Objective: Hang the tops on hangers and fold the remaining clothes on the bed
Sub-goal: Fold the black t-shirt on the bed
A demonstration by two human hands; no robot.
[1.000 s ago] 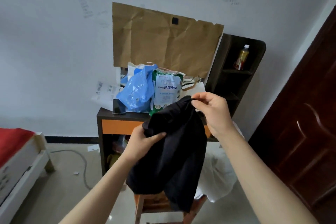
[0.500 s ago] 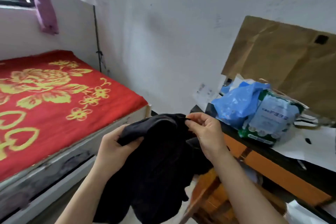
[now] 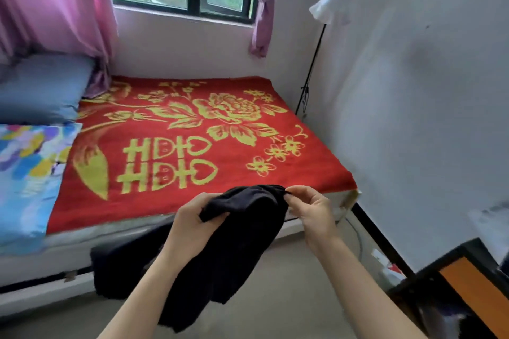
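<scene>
A black garment (image 3: 228, 250) hangs in front of me, bunched at the top and drooping toward the floor. My left hand (image 3: 190, 220) grips its upper edge on the left. My right hand (image 3: 308, 206) pinches the same edge on the right between thumb and fingers. Just beyond my hands lies the bed (image 3: 170, 146), covered by a red blanket with yellow flowers and characters. The garment's lower part hangs below the bed's front edge and does not touch the blanket.
A blue pillow (image 3: 41, 88) and a colourful patterned cover (image 3: 24, 173) lie on the bed's left side. A floor lamp (image 3: 327, 8) stands at the bed's far right corner. A dark desk with an orange front (image 3: 468, 281) is at the lower right. Pink curtains (image 3: 55, 3) frame the window.
My view has swung left from the desk to face the bed squarely. Both hands still hold the black garment, now in front of the bed's near edge.
</scene>
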